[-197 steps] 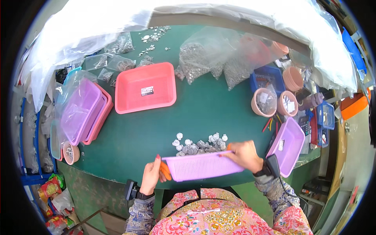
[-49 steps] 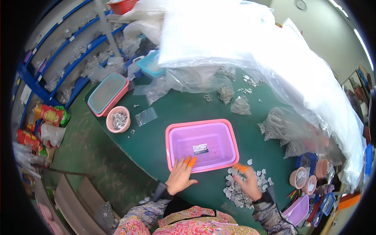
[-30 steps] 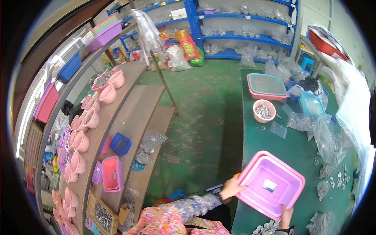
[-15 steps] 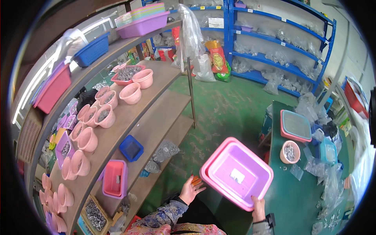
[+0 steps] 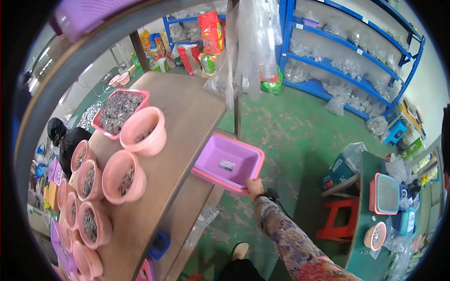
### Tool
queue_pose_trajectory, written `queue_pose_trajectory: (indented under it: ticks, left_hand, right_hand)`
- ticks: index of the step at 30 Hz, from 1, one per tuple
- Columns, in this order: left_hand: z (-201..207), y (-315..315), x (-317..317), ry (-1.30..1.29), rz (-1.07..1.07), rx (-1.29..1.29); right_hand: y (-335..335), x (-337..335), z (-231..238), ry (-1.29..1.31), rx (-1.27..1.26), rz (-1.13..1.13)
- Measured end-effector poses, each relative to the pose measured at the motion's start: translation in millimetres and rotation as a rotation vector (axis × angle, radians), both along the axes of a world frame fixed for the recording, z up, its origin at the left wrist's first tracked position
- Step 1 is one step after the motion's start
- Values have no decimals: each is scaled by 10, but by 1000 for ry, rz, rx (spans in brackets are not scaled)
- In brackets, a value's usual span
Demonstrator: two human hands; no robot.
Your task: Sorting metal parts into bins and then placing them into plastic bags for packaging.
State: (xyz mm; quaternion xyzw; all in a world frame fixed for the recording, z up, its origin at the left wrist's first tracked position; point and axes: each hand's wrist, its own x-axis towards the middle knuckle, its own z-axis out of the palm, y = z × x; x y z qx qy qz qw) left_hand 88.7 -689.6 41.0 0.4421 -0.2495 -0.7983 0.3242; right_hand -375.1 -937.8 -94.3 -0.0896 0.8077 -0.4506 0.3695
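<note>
My right hand [image 5: 255, 188] grips the near right corner of a purple plastic basin [image 5: 243, 161], which sits nested in a pink basin [image 5: 213, 180]. Inside the purple one lies a small pale label. The pair is at the edge of the brown shelf unit, its left part hidden by the upper board [image 5: 180, 105]; I cannot tell whether it rests on the lower board [image 5: 180, 220]. My left hand is out of view.
Pink pots [image 5: 124, 178] and a pink tray of metal parts [image 5: 121, 111] fill the upper board. Clear plastic bags [image 5: 260, 42] hang by the shelf post. A red stool [image 5: 338, 219] stands beside the green table [image 5: 368, 175] at right. Blue racks [image 5: 342, 75] stand at the back.
The nested basins have moved left to the shelf unit in my right hand. My left hand has left the view. I am closer to the shelves now.
</note>
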Motion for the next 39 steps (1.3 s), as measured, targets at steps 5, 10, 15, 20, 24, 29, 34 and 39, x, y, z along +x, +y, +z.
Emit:
queue_pose_trajectory:
  ticks: [5,10,15,20,24,29,34,39]
  left_hand:
    - [-497,282,1046,-695,-314,-130]
    - [-338,97,677,-302,246,254]
    - [-496,-687,-65,-120,-72,168]
    - [-639,-1260,-968,311,-411,324]
    - [387,-980,-2154,-134,-695,1]
    - [757,51,-2993,-91,-1192,-105]
    - [813,1602,-3389,-7,-1666,-213]
    - [909,3441,-3369,41,-2084,-182]
  right_hand:
    - [-1281,344,-15,-51,-129,-18]
    - [-1432,145,291,-303,-213,75]
    - [-124,-67,230,-434,-344,132]
    - [2172,134,1152,-468,-206,243]
    - [3847,390,1724,-242,-180,-51]
    - [5931,1123,2227,-51,-228,-538]
    - [7509,2659,2006,15,-152,-954]
    - [8644,4219,1896,58,-195,-1465]
